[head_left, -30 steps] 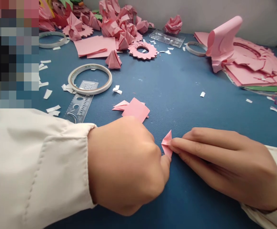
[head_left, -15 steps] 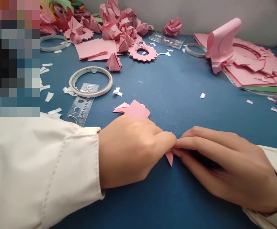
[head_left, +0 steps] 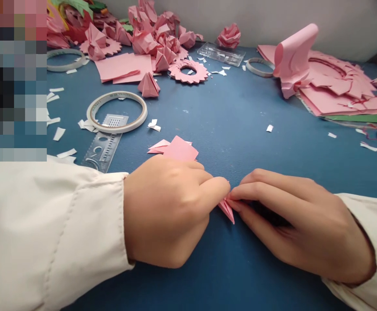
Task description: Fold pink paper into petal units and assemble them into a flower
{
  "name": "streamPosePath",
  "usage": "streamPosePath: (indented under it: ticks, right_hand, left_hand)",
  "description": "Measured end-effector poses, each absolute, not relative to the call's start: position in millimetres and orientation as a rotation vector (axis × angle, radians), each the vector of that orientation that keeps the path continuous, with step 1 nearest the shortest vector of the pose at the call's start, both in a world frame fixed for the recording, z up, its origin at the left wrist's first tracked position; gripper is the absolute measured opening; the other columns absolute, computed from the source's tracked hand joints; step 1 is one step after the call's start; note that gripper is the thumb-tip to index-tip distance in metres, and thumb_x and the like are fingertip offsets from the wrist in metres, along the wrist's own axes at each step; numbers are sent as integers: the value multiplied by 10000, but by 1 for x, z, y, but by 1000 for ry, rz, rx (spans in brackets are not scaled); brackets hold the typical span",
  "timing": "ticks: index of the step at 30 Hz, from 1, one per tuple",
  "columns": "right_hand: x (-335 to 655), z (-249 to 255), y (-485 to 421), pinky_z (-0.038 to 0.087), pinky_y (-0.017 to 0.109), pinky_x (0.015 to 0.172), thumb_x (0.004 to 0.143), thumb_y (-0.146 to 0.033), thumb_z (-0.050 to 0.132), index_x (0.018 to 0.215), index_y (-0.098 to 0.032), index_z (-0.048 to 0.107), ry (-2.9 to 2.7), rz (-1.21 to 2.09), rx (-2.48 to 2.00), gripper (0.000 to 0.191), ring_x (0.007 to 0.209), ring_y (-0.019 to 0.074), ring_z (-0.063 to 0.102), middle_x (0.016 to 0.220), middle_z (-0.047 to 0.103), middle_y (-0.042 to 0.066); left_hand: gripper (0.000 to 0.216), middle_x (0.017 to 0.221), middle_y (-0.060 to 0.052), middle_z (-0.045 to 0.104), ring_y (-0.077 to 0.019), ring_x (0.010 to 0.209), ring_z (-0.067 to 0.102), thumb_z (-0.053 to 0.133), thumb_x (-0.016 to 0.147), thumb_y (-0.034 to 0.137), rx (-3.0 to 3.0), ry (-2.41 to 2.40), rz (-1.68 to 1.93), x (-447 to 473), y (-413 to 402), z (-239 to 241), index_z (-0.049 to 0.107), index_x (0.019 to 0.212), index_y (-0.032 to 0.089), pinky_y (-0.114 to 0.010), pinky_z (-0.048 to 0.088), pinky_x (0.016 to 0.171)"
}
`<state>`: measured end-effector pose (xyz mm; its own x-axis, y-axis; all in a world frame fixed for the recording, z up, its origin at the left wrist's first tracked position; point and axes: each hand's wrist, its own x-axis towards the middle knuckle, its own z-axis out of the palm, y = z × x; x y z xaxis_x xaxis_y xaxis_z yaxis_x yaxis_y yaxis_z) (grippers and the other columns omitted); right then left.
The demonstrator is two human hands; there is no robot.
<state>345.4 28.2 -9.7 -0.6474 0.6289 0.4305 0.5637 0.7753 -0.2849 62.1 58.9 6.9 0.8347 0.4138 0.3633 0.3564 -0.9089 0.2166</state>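
Note:
A small piece of folded pink paper (head_left: pixel 228 211) is pinched between my two hands, its pointed end sticking out below the fingertips. My left hand (head_left: pixel 175 207) is closed on it from the left and hides most of it. From the right, the thumb and fingertips of my right hand (head_left: pixel 300 220) press on the same piece. Just beyond my left knuckles lie more pink paper pieces (head_left: pixel 181 149), one a flat square lying over folded ones.
A roll of double-sided tape (head_left: pixel 93 111) rests on a clear plastic ruler (head_left: pixel 106 149) at the left. Folded pink paper pieces (head_left: pixel 148 36) are heaped at the back. A pink paper ring (head_left: pixel 175 74) lies in front of them. Pink sheets (head_left: pixel 324 100) are stacked at the right.
The whole view has shifted slightly, so things sit further left. The pointed end of the folded paper shows more between my hands, with its fold lines now visible.

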Motion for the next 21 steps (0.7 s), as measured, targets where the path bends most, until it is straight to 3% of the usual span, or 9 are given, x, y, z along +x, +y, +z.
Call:
streamPosePath:
  ticks: [3,7,13,17,21]
  right_hand:
    - [347,-9,28,618,279,673,1295,-112,634,1181,-261,735,-2469,157,-857,214,725,156,748,919,798,-11]
    - [346,-11,30,618,286,683,1315,-110,604,1160,-262,706,-2468,135,-810,240,747,166,749,943,795,2]
    - [348,-9,29,622,289,685,1325,-122,606,1135,-261,710,-2486,156,-832,257,749,169,764,947,803,10]
    - [350,-8,29,608,287,691,1344,-143,596,1160,-274,685,-2490,98,-813,243,748,170,718,943,782,1]
    - [347,-10,31,619,306,697,1358,-176,572,1090,-309,643,-2507,146,-832,308,761,186,747,910,748,-5]
  left_hand:
    - [350,902,-21,788,-231,764,682,518,1153,15,2885,591,775,63,58,8,817,1101,189,-435,545,667]
    - [428,1190,-57,922,-269,1123,841,499,1289,89,2964,375,822,60,62,8,882,1132,196,-481,671,949]
    - [548,1166,9,917,-229,1267,863,454,1356,79,2997,268,715,54,62,7,875,1034,217,-447,654,1025]
    - [463,1223,13,957,-177,1159,895,499,1298,19,2876,340,778,55,58,9,871,1088,199,-356,675,1195]
    - [369,1229,-37,916,-162,970,842,492,1243,-19,2822,286,919,55,60,11,817,1293,148,-325,670,1104]
